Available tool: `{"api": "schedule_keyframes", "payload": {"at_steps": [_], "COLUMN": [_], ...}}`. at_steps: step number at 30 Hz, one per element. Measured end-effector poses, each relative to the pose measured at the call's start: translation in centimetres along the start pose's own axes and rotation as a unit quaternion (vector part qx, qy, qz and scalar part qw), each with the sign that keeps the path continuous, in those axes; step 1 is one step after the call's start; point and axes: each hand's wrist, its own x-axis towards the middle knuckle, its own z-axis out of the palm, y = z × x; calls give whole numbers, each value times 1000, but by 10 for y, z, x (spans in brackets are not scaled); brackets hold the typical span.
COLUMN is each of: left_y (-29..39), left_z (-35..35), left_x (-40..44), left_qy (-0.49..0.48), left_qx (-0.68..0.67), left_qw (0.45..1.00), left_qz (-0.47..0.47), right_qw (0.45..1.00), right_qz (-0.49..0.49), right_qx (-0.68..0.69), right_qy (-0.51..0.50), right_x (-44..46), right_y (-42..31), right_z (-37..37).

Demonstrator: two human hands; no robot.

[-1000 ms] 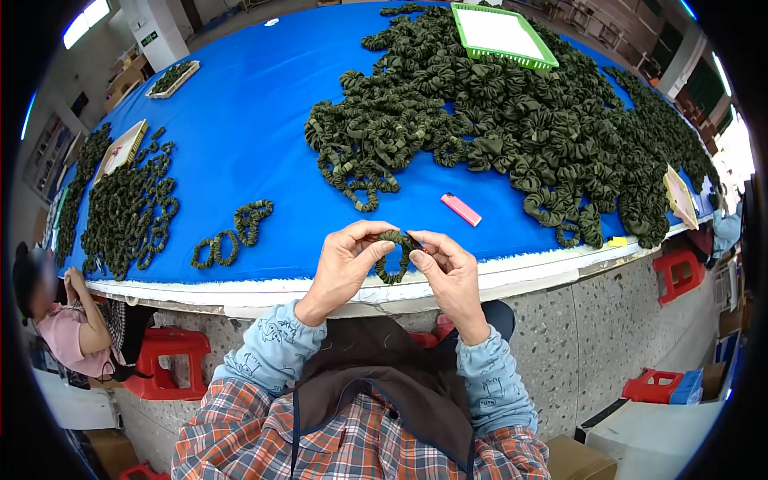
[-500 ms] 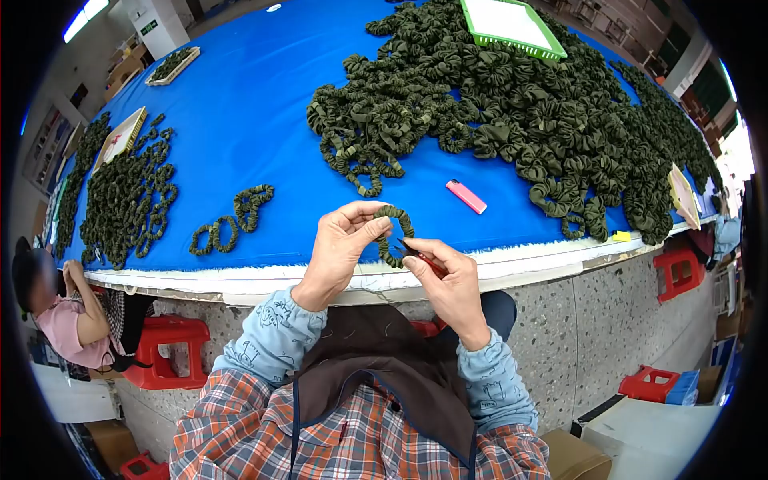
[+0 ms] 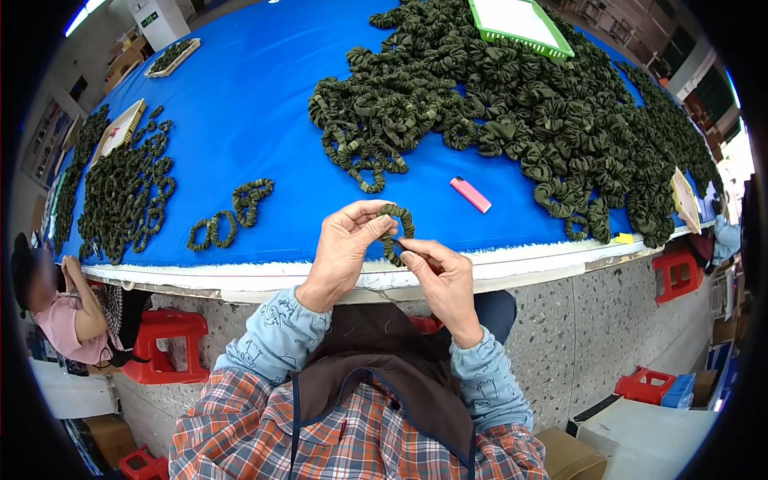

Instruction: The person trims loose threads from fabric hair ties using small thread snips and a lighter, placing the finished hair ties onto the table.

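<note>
A dark green scrunchie (image 3: pixel 406 218) is held up over the table's near edge. My left hand (image 3: pixel 340 248) pinches its left side between thumb and fingers. My right hand (image 3: pixel 450 290) is closed at the lower right of the ring, thumb and fingertips at the fabric. In that hand lies a small pair of snips with a dark red handle, now mostly hidden by the fingers. Just beyond, a pink lighter (image 3: pixel 470 194) rests on the blue cloth (image 3: pixel 264 104). A few finished-looking scrunchies (image 3: pixel 213 230) lie to the left.
A large heap of dark green scrunchies (image 3: pixel 488 96) covers the right side, with a green-rimmed tray (image 3: pixel 524 28) on top. Another pile (image 3: pixel 124 200) lies left beside a shallow tray (image 3: pixel 120 132). A person (image 3: pixel 76 320) sits at the left near a red stool (image 3: pixel 168 344).
My right hand has shifted slightly left, closer in to the ring, and the snips' tips and handle have become mostly hidden. The left hand keeps its pinch on the scrunchie.
</note>
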Motion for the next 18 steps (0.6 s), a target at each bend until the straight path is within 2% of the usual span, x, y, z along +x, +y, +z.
{"api": "schedule_keyframes", "payload": {"at_steps": [6, 10, 15, 16, 18], "left_y": [0, 0, -3, -2, -1], "left_z": [-6, -4, 1, 1, -2], "left_x": [2, 0, -2, -2, -3], "left_qy": [8, 22, 26, 26, 27], "left_qx": [-44, -69, -41, -40, -76], "left_qw": [999, 997, 997, 997, 996], "left_qz": [-3, 26, 60, 62, 47], "right_qw": [986, 955, 941, 941, 983], "right_qz": [29, 142, 184, 183, 70], "right_qx": [157, 254, 282, 283, 160], "right_qy": [45, 52, 27, 25, 50], "right_x": [-2, -4, -4, -4, -7], "right_y": [6, 5, 4, 6, 13], "right_z": [-11, -21, -16, -13, -8]}}
